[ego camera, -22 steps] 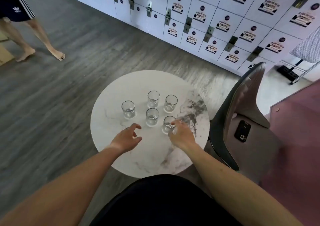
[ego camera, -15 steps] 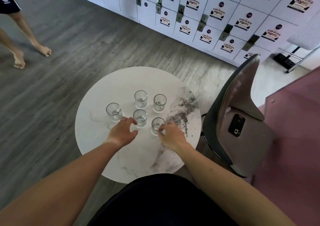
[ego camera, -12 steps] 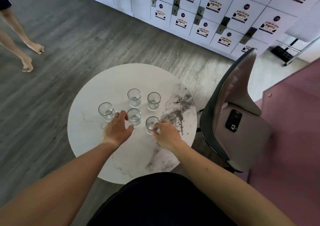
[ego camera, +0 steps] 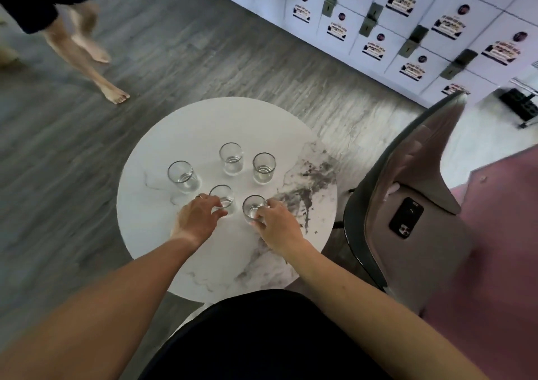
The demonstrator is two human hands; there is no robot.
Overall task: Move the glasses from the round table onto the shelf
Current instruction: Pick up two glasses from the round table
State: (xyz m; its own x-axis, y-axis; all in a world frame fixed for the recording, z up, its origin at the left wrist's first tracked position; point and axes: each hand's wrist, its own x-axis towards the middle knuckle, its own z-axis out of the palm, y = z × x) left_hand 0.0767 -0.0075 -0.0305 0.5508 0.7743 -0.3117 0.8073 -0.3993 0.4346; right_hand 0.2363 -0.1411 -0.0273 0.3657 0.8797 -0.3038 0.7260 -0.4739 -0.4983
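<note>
You have five short, clear, straight-sided drinking glasses standing upright on the round white marble-patterned table [ego camera: 203,123]. Two stand at the back, just beside each other [ego camera: 231,158] [ego camera: 264,167], and one sits apart to the left [ego camera: 182,176]. Your hands grip the two nearest glasses [ego camera: 223,195] [ego camera: 254,208].

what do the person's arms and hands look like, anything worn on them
Both forearms are bare, with no sleeves, watch or gloves in view. The left hand wears a thin ring on one of its fingers. The right hand shows no ring or other item. A dark garment covers the lap below.
</note>
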